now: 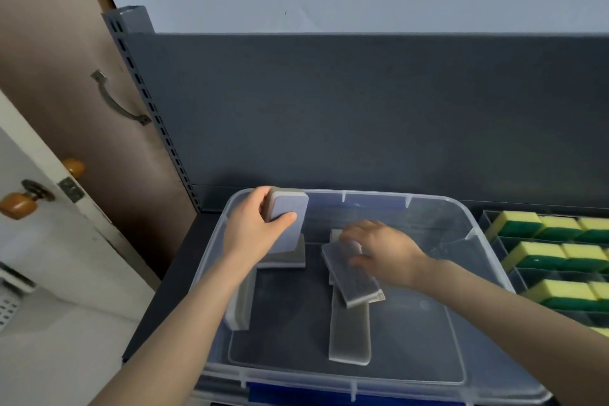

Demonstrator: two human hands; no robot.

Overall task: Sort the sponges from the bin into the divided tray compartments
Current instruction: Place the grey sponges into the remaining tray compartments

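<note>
Grey sponges (349,333) lie loose on the floor of the clear bin (362,195). Over the bin's far left corner the left hand (253,227) grips a raised grey sponge (290,204), thumb across its face. At the bin's middle the right hand (379,250) pinches a tilted sponge (352,277). Right of the bin, yellow-green sponges (540,254) sit in the divided tray (509,238).

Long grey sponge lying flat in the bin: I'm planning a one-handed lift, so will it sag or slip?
The long grey sponge looks thin for its length, so held by one end it may droop slightly. It is probably light, being a foam-like slab. Its matte face suggests it will not slip.
</note>
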